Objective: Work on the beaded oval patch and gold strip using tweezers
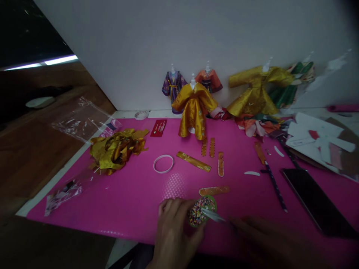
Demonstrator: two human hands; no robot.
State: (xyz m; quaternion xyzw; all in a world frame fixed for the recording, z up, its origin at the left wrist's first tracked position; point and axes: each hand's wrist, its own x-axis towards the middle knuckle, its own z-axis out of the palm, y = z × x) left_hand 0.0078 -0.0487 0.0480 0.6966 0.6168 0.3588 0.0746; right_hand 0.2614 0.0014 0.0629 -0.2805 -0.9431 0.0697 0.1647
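My left hand point(175, 224) is closed around a small round green-rimmed container of multicoloured beads point(198, 211) near the table's front edge. What look like silvery tweezers point(214, 215) reach over the container, their tip against the beads. The far end of these runs to the fingers of my right hand point(260, 231), which is dark and smeared by motion. Just beyond the container lies an orange fabric strip with a beaded edge point(214, 190). Farther off are another orange strip point(221, 164) and a longer gold patterned strip point(193, 161).
A white ring point(163, 164) and crumpled gold fabric point(114, 149) lie left. Small dressed mannequins, one in a gold robe point(193, 108), stand along the wall. At right are a dark phone point(316, 201), a spotted pen point(276, 186) and white paper pieces point(316, 136).
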